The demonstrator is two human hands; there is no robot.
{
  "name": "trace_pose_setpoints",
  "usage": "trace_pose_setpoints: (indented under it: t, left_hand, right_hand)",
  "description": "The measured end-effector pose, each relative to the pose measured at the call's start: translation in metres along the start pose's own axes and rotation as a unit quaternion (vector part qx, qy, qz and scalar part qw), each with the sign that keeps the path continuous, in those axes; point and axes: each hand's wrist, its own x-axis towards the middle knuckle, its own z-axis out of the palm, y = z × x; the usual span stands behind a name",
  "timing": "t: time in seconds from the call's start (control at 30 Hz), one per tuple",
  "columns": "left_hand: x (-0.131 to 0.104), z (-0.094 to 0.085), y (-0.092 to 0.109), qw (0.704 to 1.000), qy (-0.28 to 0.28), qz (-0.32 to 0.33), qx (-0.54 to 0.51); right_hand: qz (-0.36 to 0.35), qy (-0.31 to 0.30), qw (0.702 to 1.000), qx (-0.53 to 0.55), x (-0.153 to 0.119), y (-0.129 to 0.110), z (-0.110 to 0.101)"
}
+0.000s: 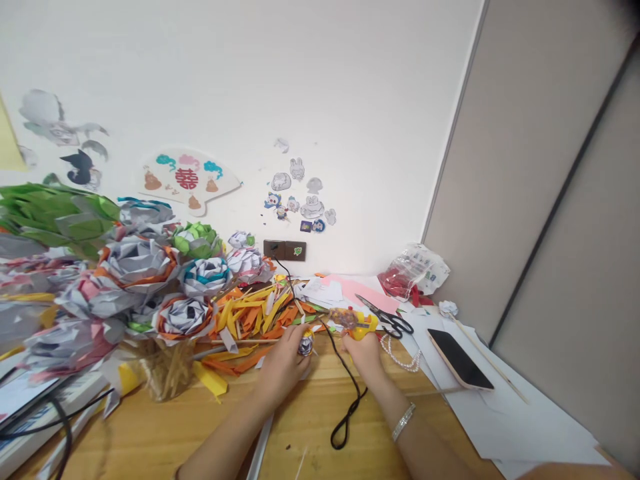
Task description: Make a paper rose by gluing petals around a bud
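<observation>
In the head view my left hand holds a small paper flower with a grey-white centre and a yellow edge, its fingers curled round it. My right hand grips a yellow glue gun, whose nozzle points left, above and to the right of the flower. The gun and the flower are apart. A black cable loops on the wooden table between my forearms. Black scissors lie just right of the gun, and a string of white beads is below them.
Many paper flowers crowd the left, some in a clear container. Orange and yellow paper strips are heaped behind my left hand. At the right, a phone rests on white sheets. A socket is on the wall.
</observation>
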Motion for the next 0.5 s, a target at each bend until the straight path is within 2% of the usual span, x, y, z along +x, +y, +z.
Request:
trace_pose_setpoints:
  t: [0.3, 0.5]
  left_hand:
    - [-0.0016, 0.0006, -0.0016, 1.000, 0.014, 0.011, -0.004]
    - [-0.0018, 0.0036, -0.0055, 1.000, 0.014, 0.013, -0.002]
  right_hand:
    - [0.013, -0.008, 0.999, 0.039, 0.0034, -0.0044, -0.0034]
    - [0.001, 0.005, 1.000, 0.020, 0.0027, -0.0049, -0.0037]
